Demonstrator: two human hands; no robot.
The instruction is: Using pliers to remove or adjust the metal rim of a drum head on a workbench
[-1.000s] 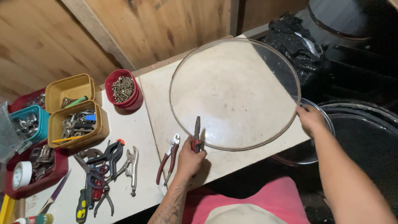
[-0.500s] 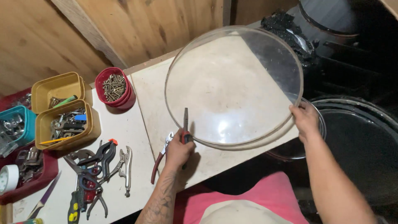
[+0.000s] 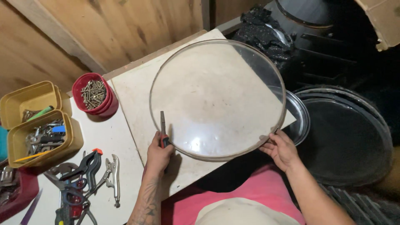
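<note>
Over the pale bench [image 3: 125,137] lies a large round transparent disc [image 3: 217,99] with a thin rim, resting flat on a cream square board [image 3: 137,91] and overhanging the board's right corner. Its near edge is held from both sides. At the lower left of that rim, the left hand [image 3: 158,156] has its grip clenched on a pair of pliers with red handles [image 3: 163,129], whose dark jaws point up and away along the rim just beside the disc's edge; whether the jaws pinch the rim I cannot tell. At the lower right of the rim, the right hand [image 3: 282,149] grasps the disc's edge, fingers curled under it and thumb alongside.

Beneath the disc's right side a shiny metal ring or lid [image 3: 301,118] pokes out, and farther right sits a big dark round drum top [image 3: 346,141]. Crumpled black plastic [image 3: 266,31] lies beyond the disc.

Left of the board stands a red cup of screws [image 3: 95,95]. Farther left, two yellow trays [image 3: 39,125] hold assorted small tools and metal parts. Near the bench's front edge lies a heap of hand tools: locking pliers [image 3: 113,177], a black clamp with an orange tip [image 3: 85,166], and red-handled pliers [image 3: 73,200]. A wooden plank wall [image 3: 104,29] backs the bench. The person's pink garment [image 3: 250,196] shows at the bottom.
</note>
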